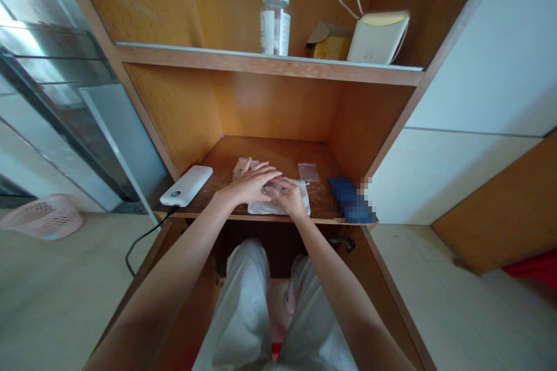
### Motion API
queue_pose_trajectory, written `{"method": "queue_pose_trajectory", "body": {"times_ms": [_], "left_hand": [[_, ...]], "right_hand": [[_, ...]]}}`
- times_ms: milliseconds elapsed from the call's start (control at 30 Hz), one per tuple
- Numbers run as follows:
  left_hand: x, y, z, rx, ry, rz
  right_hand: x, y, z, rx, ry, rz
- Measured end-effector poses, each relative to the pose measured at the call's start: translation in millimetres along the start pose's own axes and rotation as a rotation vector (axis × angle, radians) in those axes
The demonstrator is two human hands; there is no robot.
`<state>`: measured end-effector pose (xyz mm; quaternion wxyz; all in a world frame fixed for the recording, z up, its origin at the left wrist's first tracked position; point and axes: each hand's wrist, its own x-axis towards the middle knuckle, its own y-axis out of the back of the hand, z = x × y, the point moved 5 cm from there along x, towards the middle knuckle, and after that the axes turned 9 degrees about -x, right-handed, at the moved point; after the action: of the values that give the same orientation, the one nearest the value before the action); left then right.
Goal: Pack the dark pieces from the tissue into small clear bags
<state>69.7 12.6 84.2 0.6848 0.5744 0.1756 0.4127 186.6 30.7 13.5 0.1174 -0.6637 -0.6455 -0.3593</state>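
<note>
Cabinet shelf, viewed from above, with the person seated and thighs in pale trousers point(237, 307) below the shelf edge. Left hand point(251, 182) open, fingers extended and slightly spread, lying over the near side of a crumpled clear bag point(272, 187). Right hand point(289, 198) closed to a pinch on the bag's right side; its fingers point(278, 187) overlap the plastic. Both hands hide much of the bag, so its shape cannot be read. Bag sits on a white tissue point(278, 204) near the shelf's front edge, between the hands. Just behind the left fingers lies a paper packet point(242, 166), partly covered by them; its print is unreadable. Further right, apart from the hands, lies a small flat clear sachet point(308, 172). Left of the left hand, a white power bank point(186, 185) lies angled on the shelf, its black cable point(143, 243) dropping over the front edge. At right, a blue object point(350, 202), blurred and unidentifiable, overhangs the shelf corner. Upper shelf point(270, 64) overhangs the work area and holds a capped jar point(275, 22), a small cardboard box point(331, 43) and a cream pouch point(378, 37) with a loop strap. On the floor at far left stands a pink basket point(41, 217), beside a glass door point(56, 64).
</note>
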Motion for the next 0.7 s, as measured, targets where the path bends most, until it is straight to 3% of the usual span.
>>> {"method": "queue_pose_trajectory", "body": {"times_ms": [467, 700], "left_hand": [[0.8, 2.2, 3.9, -0.023, -0.041, -0.022], [3.2, -6.9, -9.1, -0.225, -0.005, -0.088]], "right_hand": [[-0.1, 0.9, -4.9, -0.013, -0.002, -0.039], [0.6, -0.5, -6.3, 0.005, 0.014, -0.088]]}}
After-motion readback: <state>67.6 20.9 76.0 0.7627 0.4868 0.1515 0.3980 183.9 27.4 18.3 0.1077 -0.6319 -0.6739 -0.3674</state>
